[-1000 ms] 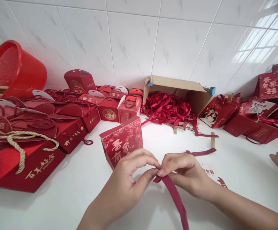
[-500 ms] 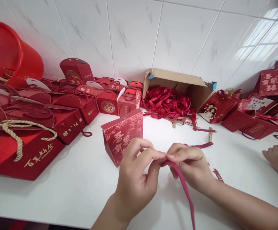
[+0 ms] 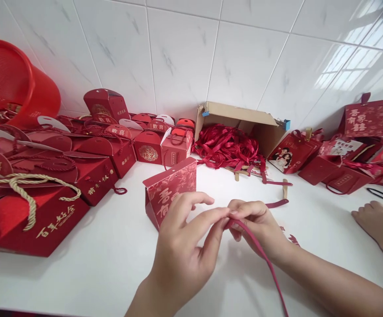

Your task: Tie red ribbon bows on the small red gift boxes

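Our left hand (image 3: 186,248) and right hand (image 3: 267,229) pinch a ribbon (image 3: 266,259), its long axis running toward the near edge of the table (image 3: 95,277).

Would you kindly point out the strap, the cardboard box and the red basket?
Strap (image 3: 260,249): head view, hanging length.
Cardboard box (image 3: 240,113): head view, upper panel.
Red basket (image 3: 45,93): head view, outer wall.

- The left hand (image 3: 187,251) is raised above the table (image 3: 79,277) near its front edge, thumb and index finger pinched, another finger lifted and bent.
- The right hand (image 3: 260,226) pinches too, fingers curled, its thumb tip meeting the left fingertips.
- The right forearm (image 3: 343,281) slants in from the right; the left wrist (image 3: 155,286) rises from below.
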